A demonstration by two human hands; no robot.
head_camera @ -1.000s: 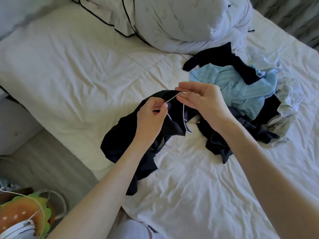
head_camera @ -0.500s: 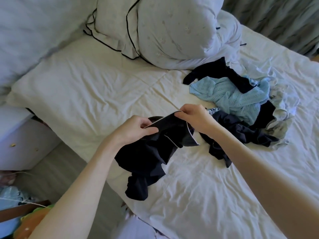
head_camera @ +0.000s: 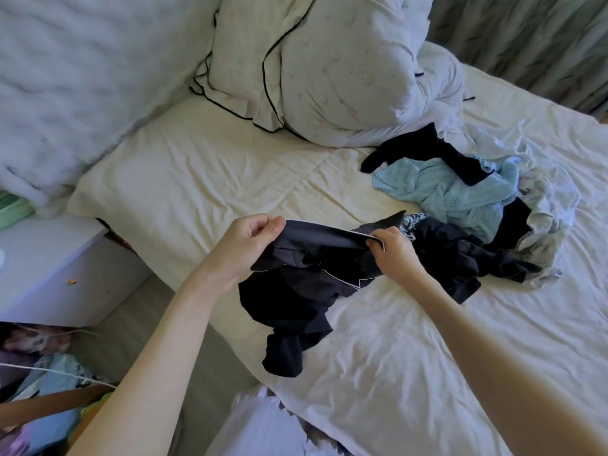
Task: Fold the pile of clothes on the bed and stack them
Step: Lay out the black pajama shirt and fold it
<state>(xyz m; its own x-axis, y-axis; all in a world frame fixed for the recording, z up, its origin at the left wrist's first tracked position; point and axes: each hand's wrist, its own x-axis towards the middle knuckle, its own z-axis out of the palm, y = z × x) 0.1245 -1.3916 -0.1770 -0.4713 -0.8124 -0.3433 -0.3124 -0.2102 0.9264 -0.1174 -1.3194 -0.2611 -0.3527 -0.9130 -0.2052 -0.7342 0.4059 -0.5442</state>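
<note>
Over the bed, both hands pinch dark garment.

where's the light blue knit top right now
In the head view, the light blue knit top lies right of centre on the bed, in the clothes pile below the pillow.

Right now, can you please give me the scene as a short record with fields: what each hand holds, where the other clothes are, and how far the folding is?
left hand: left hand pinches one end of the top edge of the dark garment
right hand: right hand pinches the same edge at its white-piped end
garment state: stretched between the hands, the rest hanging crumpled onto the bed
pile: unfolded pile to the right, with a light blue knit on it
background: pillow behind the pile
folded stack: none visible
</note>
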